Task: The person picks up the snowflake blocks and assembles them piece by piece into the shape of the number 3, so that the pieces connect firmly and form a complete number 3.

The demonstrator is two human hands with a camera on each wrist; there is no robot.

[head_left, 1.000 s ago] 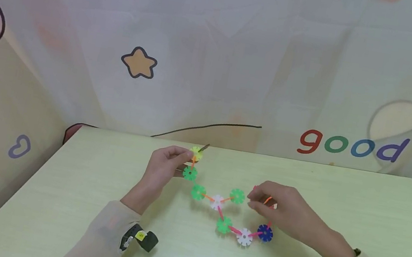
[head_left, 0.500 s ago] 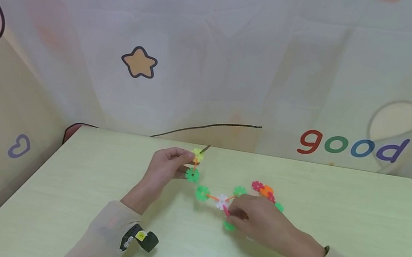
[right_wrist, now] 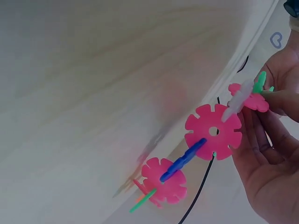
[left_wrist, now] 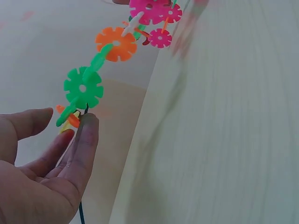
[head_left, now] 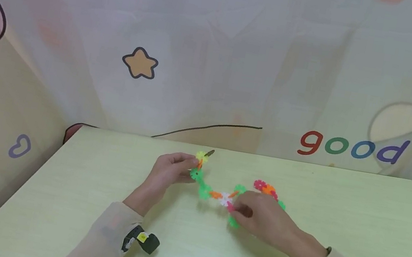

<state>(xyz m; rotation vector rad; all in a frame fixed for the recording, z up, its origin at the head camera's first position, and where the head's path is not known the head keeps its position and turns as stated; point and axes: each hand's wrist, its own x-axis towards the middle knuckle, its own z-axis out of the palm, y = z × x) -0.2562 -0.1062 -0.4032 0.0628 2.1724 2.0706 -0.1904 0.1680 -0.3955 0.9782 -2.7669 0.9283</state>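
A chain of interlocked plastic snowflake discs in several colours runs between both hands, above the table. Its left end, with a yellow disc [head_left: 201,157], is pinched in my left hand [head_left: 170,171]. The left wrist view shows a green disc [left_wrist: 74,89] just past those fingertips, then an orange disc [left_wrist: 110,43]. My right hand [head_left: 269,217] pinches the chain near its middle, just right of a white disc [head_left: 224,199], and hides part of it. In the right wrist view, a large pink disc [right_wrist: 198,133] and a blue disc [right_wrist: 180,163] hang beyond the fingers.
Behind the right hand, the chain's other stretch shows an orange disc [head_left: 268,190] and a pink disc [head_left: 260,185]. The pale wooden table [head_left: 66,195] meets a printed cloth backdrop [head_left: 218,57] along its far edge.
My right hand has shifted left from the chain's right part to its middle and pinches there. The left stretch has turned and bunched up slightly. My left hand has moved slightly right.
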